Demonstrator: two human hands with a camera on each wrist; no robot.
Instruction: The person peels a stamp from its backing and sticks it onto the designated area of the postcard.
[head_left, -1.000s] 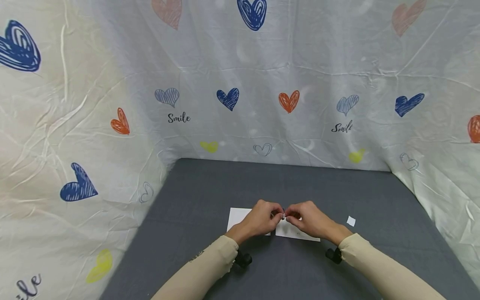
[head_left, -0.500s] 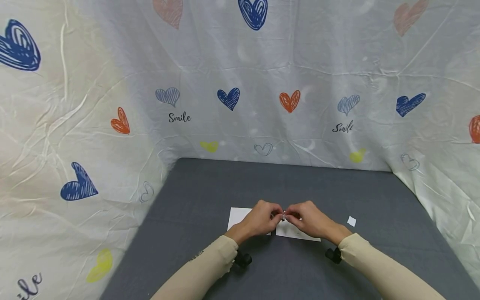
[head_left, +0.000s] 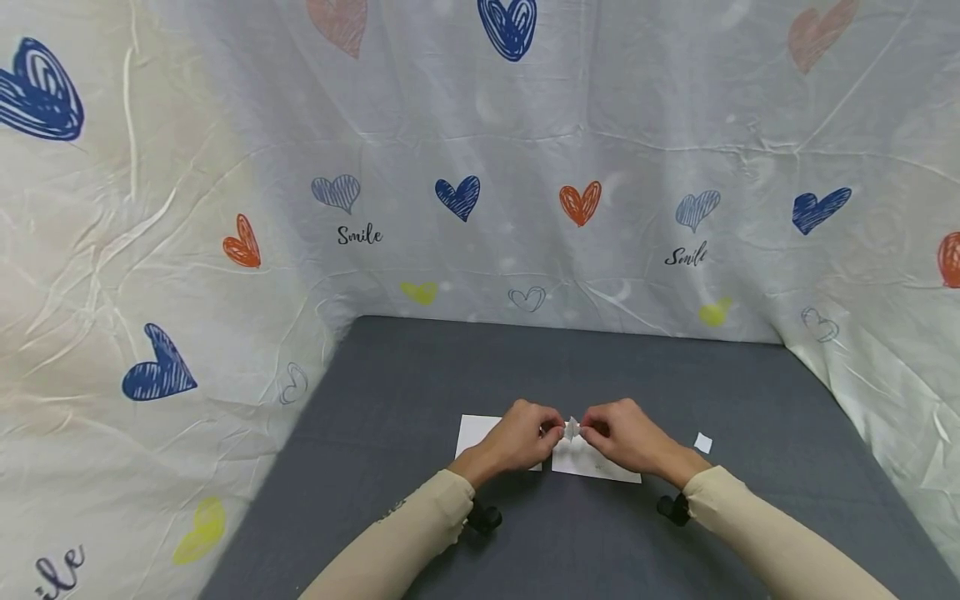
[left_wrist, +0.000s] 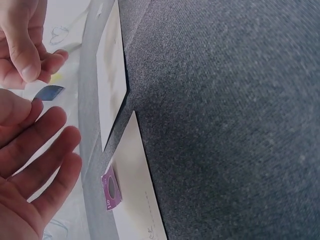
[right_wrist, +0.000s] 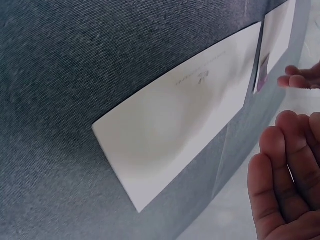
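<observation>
In the head view my left hand (head_left: pixel 517 437) and right hand (head_left: pixel 626 437) face each other over the table. Between their fingertips is a small, thin sticker-like piece (head_left: pixel 572 429), pale in this view. The left wrist view shows a dark blue part on this piece (left_wrist: pixel 49 93) beside a whitish part. My left thumb and finger pinch it from one side, my right thumb and finger from the other. Beneath the hands lie two white cards or envelopes, the left one (head_left: pixel 472 432) partly covered by my left hand, the right one (head_left: pixel 600 467) with faint print.
A purple stamp-like label (left_wrist: pixel 111 189) sits at the edge of the left card. To the right lies a small white square (head_left: pixel 702 442) on the grey cloth (head_left: pixel 450 358). A heart-printed white sheet (head_left: pixel 517 242) hangs behind the table.
My right hand has shifted slightly right, away from the left. The small piece now shows in the gap between the fingertips. The left hand stays nearly in place.
</observation>
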